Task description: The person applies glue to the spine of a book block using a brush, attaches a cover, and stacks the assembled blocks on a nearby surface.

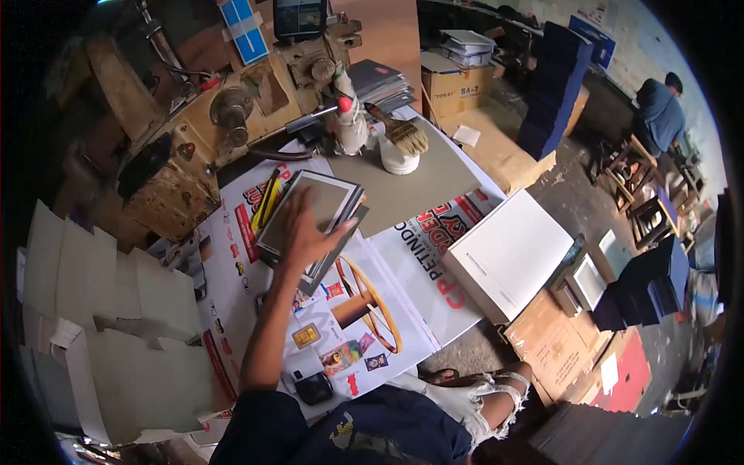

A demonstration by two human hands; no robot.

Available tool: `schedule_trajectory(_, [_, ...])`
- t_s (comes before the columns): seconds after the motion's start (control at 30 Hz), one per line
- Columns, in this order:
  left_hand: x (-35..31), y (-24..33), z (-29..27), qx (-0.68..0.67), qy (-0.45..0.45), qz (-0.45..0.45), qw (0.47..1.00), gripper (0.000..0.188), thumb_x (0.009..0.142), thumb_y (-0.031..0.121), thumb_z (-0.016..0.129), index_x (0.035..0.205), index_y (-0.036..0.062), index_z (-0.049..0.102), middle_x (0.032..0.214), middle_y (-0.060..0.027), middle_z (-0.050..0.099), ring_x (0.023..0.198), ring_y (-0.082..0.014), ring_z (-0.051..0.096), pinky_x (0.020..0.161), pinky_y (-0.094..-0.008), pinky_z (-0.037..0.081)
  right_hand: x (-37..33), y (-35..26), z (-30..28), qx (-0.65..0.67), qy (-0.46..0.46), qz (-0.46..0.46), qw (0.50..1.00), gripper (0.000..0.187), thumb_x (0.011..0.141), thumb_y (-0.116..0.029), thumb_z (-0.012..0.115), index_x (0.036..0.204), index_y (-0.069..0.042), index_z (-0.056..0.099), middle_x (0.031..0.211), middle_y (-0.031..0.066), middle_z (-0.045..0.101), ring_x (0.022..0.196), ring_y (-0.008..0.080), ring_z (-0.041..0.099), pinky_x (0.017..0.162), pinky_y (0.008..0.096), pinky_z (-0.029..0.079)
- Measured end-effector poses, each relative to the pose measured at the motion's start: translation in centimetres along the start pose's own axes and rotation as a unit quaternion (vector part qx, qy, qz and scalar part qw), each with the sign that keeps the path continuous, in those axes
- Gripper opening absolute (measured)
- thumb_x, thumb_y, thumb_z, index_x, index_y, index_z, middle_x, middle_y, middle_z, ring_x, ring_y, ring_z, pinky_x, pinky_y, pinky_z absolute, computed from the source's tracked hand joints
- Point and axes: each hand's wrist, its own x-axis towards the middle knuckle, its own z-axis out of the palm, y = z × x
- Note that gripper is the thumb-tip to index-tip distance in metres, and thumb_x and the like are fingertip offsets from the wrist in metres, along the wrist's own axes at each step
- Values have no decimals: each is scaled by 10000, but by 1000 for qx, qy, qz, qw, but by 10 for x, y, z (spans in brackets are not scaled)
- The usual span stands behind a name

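Note:
My left hand (302, 236) lies palm down on a small stack of dark, flat rectangular pieces (329, 194); the top one has a white-lined border around a grey panel. Its fingers are stretched out and the thumb points right, past the stack's edge. Just left of the stack lies a slim yellow and black tool (268, 200), perhaps a cutter. The stack sits on a printed poster sheet (310, 341) covering the table. My right hand is not in view.
A brush (407, 136) rests across a white tub (398, 160) on a grey board (372, 194). An old machine (225, 116) stands behind left. Stacked pale boards (132, 341) fill the left side; a large white box (508, 256) stands right. A person (660, 116) sits far right.

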Motion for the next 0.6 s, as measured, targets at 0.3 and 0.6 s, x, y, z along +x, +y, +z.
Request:
schedule_trajectory(0.3, [-54,19,-1,133,-192,-112,966,897,938,459,587,1555,1,123,1584,-343,93,1490,-488,34,1121,-714,88,7,2,-15,-57,-57,29,996,404,1029,-182,476,1368,39,500,1344,246,530,1162,276,563,999,359,438])
schedule_trajectory(0.6, [-50,78,-98,-176,10,-115,978,445,976,66,517,1413,-3,480,1312,-260,584,1198,-375,595,985,-410,471,-26,-65,-66,-129,-126,-27,983,368,1026,-188,503,1281,63,584,1228,249,625,1035,246,634,910,344,499])
